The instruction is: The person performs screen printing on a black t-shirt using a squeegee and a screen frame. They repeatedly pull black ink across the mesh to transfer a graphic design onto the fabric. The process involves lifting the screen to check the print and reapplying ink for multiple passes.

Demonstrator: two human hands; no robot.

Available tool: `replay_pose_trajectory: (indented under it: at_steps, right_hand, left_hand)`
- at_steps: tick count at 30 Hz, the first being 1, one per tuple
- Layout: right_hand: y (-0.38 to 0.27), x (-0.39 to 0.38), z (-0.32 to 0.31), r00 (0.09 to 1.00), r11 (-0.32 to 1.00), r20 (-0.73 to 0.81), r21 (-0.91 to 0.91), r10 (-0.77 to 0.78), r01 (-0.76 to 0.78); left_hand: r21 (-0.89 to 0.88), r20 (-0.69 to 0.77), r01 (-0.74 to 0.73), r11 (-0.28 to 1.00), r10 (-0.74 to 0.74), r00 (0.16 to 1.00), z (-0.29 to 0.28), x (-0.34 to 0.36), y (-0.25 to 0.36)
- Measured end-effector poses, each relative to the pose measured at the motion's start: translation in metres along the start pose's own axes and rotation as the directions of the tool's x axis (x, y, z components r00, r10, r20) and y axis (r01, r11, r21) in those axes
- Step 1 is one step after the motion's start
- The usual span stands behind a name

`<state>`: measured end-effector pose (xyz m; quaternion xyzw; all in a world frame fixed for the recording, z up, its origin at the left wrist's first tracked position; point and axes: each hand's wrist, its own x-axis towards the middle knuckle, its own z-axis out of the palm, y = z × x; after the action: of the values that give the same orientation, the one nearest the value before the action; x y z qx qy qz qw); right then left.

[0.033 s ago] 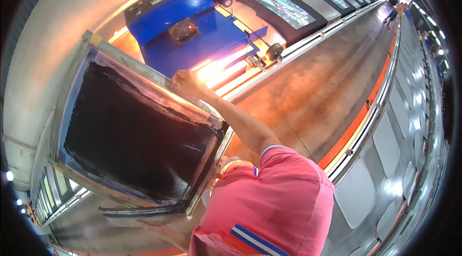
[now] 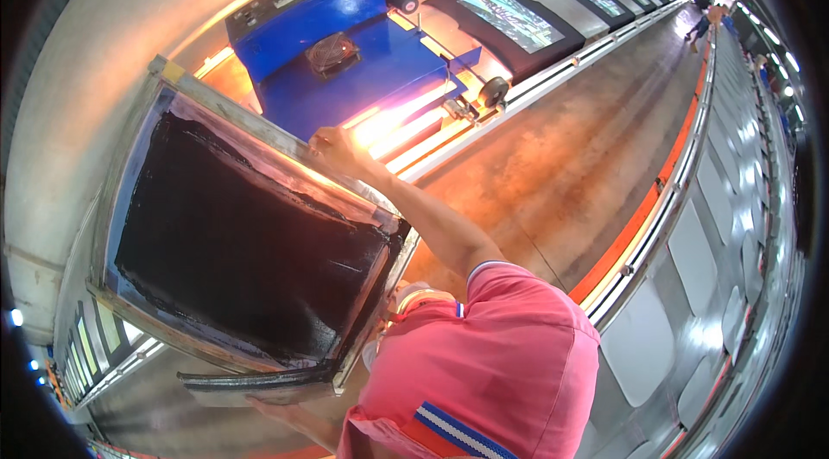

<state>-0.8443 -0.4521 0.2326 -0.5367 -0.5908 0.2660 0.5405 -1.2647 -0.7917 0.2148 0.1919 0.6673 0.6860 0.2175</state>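
A large silk-screen frame [image 2: 250,124] is tilted up in front of me, its mesh mostly covered with black ink [image 2: 233,243]. My right hand [image 2: 337,150] is closed with curled fingers over the frame's upper edge, beside the glowing heater. Along the lower edge of the frame lies a dark, ink-stained bar [image 2: 259,379] that looks like a squeegee. My left hand [image 2: 275,410] is just below that bar. Its fingers are mostly hidden, so its grip does not show.
A blue heater unit [image 2: 345,88] with a fan and bright glowing elements stands on the rail beyond the frame. Black shirts [image 2: 509,23] with colourful prints lie in a row along the table. Grey pallets [image 2: 639,347] line the right side, behind an orange-edged rail [image 2: 643,221]. A person [image 2: 704,18] is far down the aisle.
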Motion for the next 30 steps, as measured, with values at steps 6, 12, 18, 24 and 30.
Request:
replay_pose_trajectory:
  at_steps: [6,12,18,24,30]
  right_hand:
    - [-0.028,-0.035,0.026,0.993,0.988,-0.085,-0.121,0.087,-0.097]
    - [-0.04,-0.068,0.039,0.978,0.978,-0.186,-0.162,0.098,-0.129]
    - [-0.072,-0.078,0.067,0.979,0.963,-0.123,-0.195,0.165,-0.187]
    - [-0.069,-0.068,0.12,0.99,0.965,-0.029,-0.222,0.137,-0.14]
    - [-0.082,-0.06,0.175,0.998,0.981,0.03,-0.189,0.056,-0.05]
  left_hand:
    - [-0.064,0.133,0.089,0.994,-0.08,0.988,-0.043,0.073,-0.005]
    - [-0.136,0.126,0.21,0.968,-0.193,0.973,-0.046,0.09,0.021]
    - [-0.14,0.137,0.224,0.965,-0.205,0.969,-0.077,0.114,0.028]
    - [-0.291,0.136,0.216,0.932,-0.184,0.974,-0.132,0.139,-0.004]
    - [-0.341,0.071,0.184,0.922,-0.17,0.983,-0.172,0.142,-0.014]
